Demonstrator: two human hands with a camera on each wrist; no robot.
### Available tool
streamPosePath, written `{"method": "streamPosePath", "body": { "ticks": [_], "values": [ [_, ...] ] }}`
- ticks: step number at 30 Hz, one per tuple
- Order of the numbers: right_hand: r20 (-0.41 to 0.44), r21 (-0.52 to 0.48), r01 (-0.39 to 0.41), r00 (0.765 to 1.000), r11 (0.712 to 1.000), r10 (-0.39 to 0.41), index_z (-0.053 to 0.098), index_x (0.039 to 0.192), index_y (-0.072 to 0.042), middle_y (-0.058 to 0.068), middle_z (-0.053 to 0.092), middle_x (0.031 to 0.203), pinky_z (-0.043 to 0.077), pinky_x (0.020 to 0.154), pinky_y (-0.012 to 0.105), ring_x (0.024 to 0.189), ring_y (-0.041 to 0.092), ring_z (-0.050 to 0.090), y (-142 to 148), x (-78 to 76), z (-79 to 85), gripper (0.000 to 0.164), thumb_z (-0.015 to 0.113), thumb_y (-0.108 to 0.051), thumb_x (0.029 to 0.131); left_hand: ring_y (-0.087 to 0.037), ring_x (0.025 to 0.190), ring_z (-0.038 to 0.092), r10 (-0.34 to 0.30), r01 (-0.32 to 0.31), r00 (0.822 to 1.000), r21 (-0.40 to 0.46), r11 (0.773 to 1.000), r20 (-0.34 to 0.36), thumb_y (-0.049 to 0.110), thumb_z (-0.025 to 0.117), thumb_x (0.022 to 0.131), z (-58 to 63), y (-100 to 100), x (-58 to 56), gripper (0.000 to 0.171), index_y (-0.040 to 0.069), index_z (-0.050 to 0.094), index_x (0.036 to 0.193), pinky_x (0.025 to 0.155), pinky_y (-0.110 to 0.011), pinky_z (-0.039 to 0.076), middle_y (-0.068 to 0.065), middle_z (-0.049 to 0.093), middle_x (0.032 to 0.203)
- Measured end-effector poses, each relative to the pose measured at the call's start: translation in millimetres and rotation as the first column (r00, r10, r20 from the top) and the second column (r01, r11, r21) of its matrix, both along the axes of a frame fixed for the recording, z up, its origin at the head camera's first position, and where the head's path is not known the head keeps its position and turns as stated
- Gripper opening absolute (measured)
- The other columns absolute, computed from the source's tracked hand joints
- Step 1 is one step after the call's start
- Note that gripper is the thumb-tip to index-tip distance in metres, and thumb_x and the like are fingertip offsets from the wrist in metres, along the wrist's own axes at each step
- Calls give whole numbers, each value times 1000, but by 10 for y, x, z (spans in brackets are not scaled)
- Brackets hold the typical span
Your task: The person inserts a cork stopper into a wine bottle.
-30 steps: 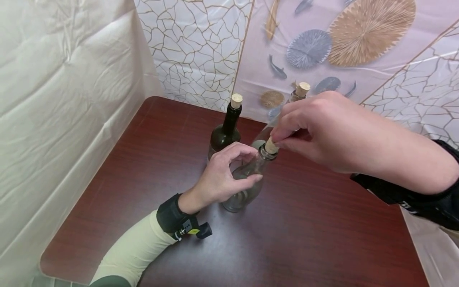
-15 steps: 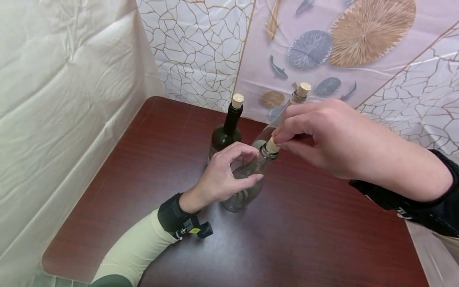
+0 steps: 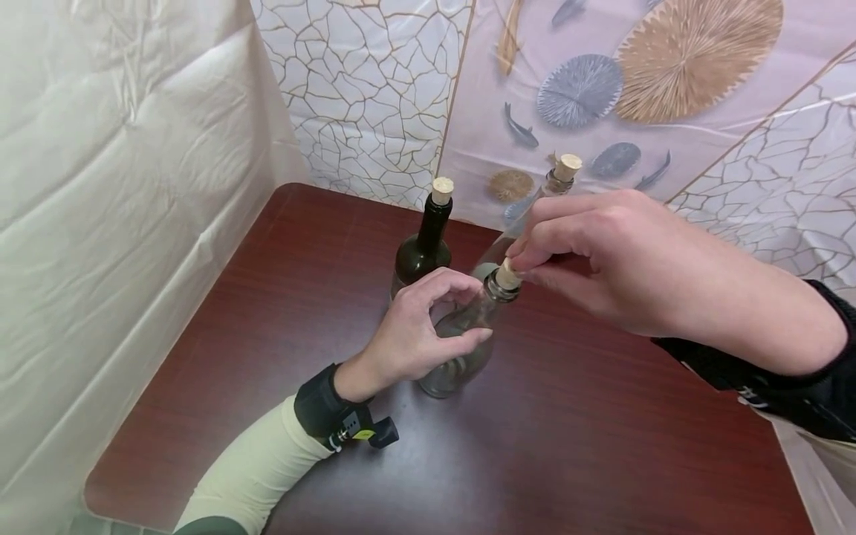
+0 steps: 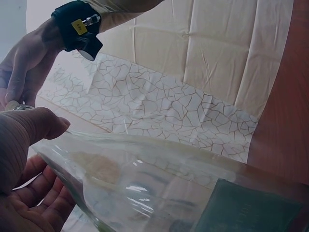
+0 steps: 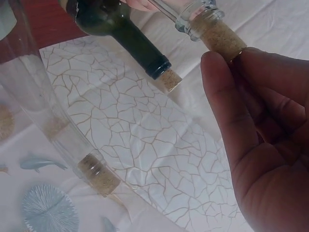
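Note:
A clear glass bottle (image 3: 461,368) stands on the table, its neck leaning to the right in the head view. My left hand (image 3: 411,327) holds it below the neck, thumb on the near side and fingers around the far side. A pale cork (image 3: 508,275) sits partly inside the bottle's mouth, its upper end sticking out. Thumb and fingertips of my right hand (image 3: 602,256) pinch that end. In the right wrist view, the same cork (image 5: 224,41) shows between thumb and finger at the glass rim. A dark label (image 4: 251,208) shows on the bottle in the left wrist view.
Behind my left hand stands a dark green bottle (image 3: 421,253) with a cork (image 3: 442,190) in its top. Another clear bottle (image 5: 53,106), also corked, stands behind my right hand. Patterned sheeting (image 3: 361,89) hangs past the back edge of the red-brown table (image 3: 267,297).
My right hand has shifted slightly down and to the right in the head view, still pinching the cork. The left hand keeps its hold on the bottle.

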State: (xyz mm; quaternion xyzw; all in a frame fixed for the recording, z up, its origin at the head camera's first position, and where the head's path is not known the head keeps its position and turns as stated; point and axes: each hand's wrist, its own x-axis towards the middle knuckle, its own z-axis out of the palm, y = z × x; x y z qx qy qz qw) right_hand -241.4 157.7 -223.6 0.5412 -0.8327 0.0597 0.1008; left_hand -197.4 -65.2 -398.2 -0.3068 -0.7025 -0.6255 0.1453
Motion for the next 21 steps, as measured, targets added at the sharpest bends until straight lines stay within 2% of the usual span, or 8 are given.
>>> {"method": "streamPosePath", "body": {
  "ticks": [6,8,11,12,14,16,18,21],
  "values": [
    [1,-167,-35,999,985,36,80,100,-22,-17,75,103,51,81,11,90,-1,69,-38,147,11,14,81,-13,88,-18,101,67,19,-19,1000,-29,999,-8,3,87,81,17,3,13,43,1,67,119,92,-28,63,-11,69,116],
    [-6,-261,-41,999,964,40,81,100,-15,-9,78,102,51,81,10,89,3,71,-52,244,-8,8,75,-20,96,-18,102,67,20,-21,1000,-32,999,-12,4,87,81,15,21,16,43,1,67,119,92,-29,63,-11,69,115],
    [-17,-442,-13,1000,897,6,82,101,-9,1,80,101,50,89,8,95,5,72,-36,386,-113,25,68,-30,103,-19,102,68,18,-19,1000,-25,1000,-18,3,87,81,12,45,20,43,1,67,119,92,-31,63,-12,69,115],
    [-14,-513,3,1000,858,-12,82,100,-6,5,80,101,50,90,9,96,5,72,-15,432,-164,28,68,-30,103,-19,102,68,17,-17,1000,-22,1000,-20,3,87,80,14,51,24,44,0,67,119,92,-31,63,-12,69,115],
    [24,-667,46,999,744,-40,81,96,0,9,79,98,51,89,11,96,5,71,42,515,-284,24,72,-22,100,-18,101,68,22,-22,999,-22,1000,-26,3,88,80,15,62,28,43,1,67,118,91,-32,63,-11,70,115],
    [100,-811,79,995,579,4,78,92,10,13,78,94,55,85,14,91,8,73,116,586,-419,15,76,-5,94,-18,101,68,23,-24,999,-19,1000,-30,3,88,80,19,68,33,43,0,67,118,90,-34,63,-12,70,115],
    [150,-888,120,988,445,34,74,88,18,14,78,90,56,81,16,86,11,73,203,661,-559,9,74,8,88,-19,101,68,29,-30,999,-20,999,-32,3,88,79,24,64,39,43,1,68,117,90,-38,64,-11,70,114],
    [234,-928,199,969,315,77,68,89,25,13,77,85,57,74,16,79,13,73,352,762,-796,6,66,20,86,-19,103,69,51,-52,998,-36,998,-39,3,89,79,32,39,48,43,1,68,117,92,-42,63,-11,71,115]
  ]
}}
